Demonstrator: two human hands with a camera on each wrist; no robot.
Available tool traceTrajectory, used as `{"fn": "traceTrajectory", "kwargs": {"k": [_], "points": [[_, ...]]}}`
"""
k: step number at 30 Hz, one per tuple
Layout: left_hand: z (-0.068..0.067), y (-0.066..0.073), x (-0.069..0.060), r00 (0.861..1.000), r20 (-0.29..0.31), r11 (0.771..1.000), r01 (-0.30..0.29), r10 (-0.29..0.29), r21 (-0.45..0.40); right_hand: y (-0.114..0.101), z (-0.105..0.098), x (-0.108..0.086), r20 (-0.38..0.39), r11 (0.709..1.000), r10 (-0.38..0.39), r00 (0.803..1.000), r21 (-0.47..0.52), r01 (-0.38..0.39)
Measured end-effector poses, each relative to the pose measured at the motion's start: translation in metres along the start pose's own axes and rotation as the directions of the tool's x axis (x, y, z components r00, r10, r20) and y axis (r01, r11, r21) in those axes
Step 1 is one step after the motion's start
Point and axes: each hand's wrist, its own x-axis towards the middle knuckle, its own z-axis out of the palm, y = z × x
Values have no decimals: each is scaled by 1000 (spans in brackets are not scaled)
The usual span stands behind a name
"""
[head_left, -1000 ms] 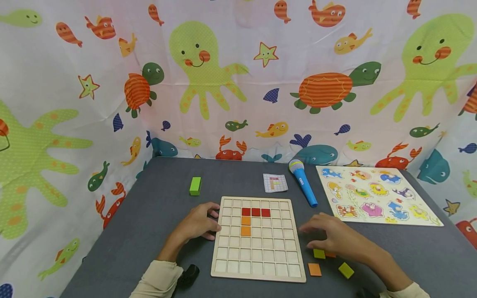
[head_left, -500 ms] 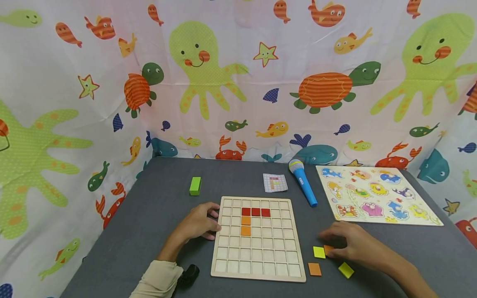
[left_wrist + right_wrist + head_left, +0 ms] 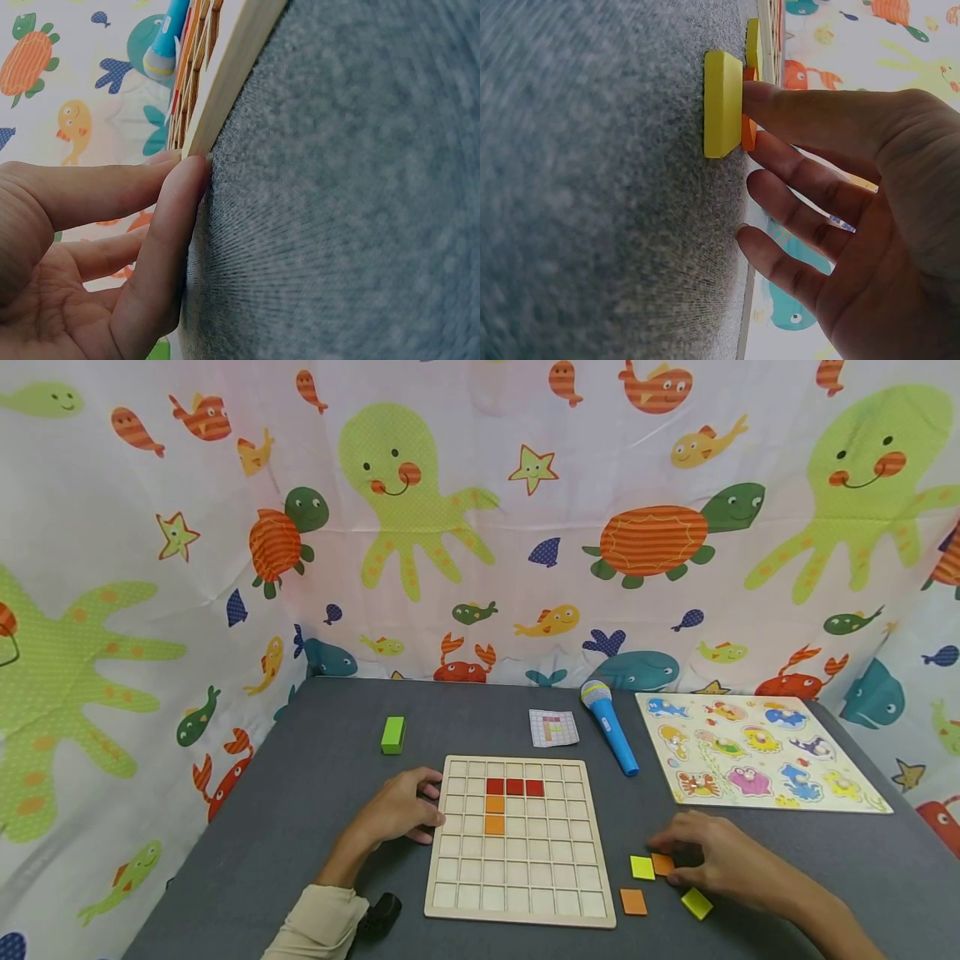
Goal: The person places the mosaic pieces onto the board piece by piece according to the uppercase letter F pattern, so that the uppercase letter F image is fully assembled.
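Observation:
A square wooden grid board [image 3: 525, 877] lies on the table with three red tiles [image 3: 514, 787] in a row and two orange tiles [image 3: 495, 815] below the leftmost one. My left hand [image 3: 401, 808] is at its left side; in the left wrist view the thumb and a finger hold the edge of the board [image 3: 232, 75]. Right of the board, my right hand [image 3: 723, 856] has thumb and forefinger at opposite sides of a loose orange tile [image 3: 663, 864], which lies flat. The right wrist view shows the thumb against this orange tile [image 3: 748, 127], partly hidden behind a yellow tile [image 3: 723, 105].
Two yellow tiles, one beside the orange tile [image 3: 642, 867] and one nearer me [image 3: 697, 904], lie near another orange tile [image 3: 633, 902]. Behind are a green block [image 3: 393, 735], a pattern card [image 3: 554, 728], a blue toy microphone [image 3: 613, 735] and a sea-animal puzzle board [image 3: 765, 752].
My right hand has moved away from the board's right edge, rightward and toward me, to the loose orange tile. The left hand stays at the board's left edge.

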Motion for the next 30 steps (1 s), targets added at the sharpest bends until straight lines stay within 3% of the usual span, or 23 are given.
{"fn": "traceTrajectory", "kwargs": {"k": [30], "points": [[0,-2,1,1000,-1,1000,-8,8,-6,-1,-1,-1,-1,998,-21,1000,-67,21]]}}
